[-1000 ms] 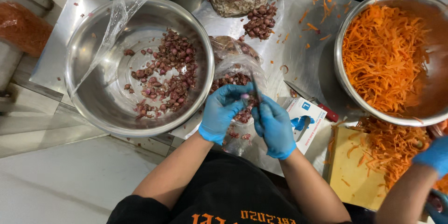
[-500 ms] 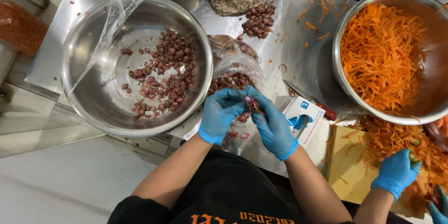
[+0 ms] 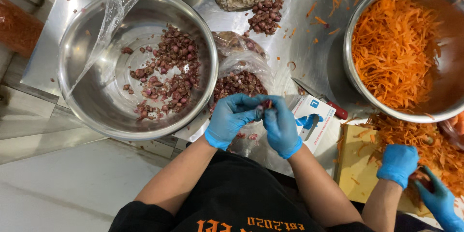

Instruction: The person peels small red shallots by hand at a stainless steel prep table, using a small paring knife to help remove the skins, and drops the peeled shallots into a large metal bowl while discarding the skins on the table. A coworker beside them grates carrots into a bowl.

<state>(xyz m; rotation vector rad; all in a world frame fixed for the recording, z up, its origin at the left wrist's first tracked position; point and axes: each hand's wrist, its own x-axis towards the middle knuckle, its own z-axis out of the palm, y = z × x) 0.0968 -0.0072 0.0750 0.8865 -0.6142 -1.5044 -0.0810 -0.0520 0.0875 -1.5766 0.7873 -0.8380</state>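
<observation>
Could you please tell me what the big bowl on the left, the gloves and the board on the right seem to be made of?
Bowl: polished metal, probably stainless steel, by its mirror sheen.
Gloves, on the left hand and right hand: thin blue, matte and wrinkled, likely nitrile or latex.
Board: pale tan and flat, possibly wood or plastic.

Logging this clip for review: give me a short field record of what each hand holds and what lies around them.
left hand: blue glove, pinching a small shallot together with the other hand
right hand: blue glove, fingers on the same shallot
under hands: clear bag of shallots
left side: steel bowl with reddish peels
right side: steel bowl of shredded carrot
near right hand: glove box, knife
co-worker: two blue-gloved hands at a cutting board
</observation>
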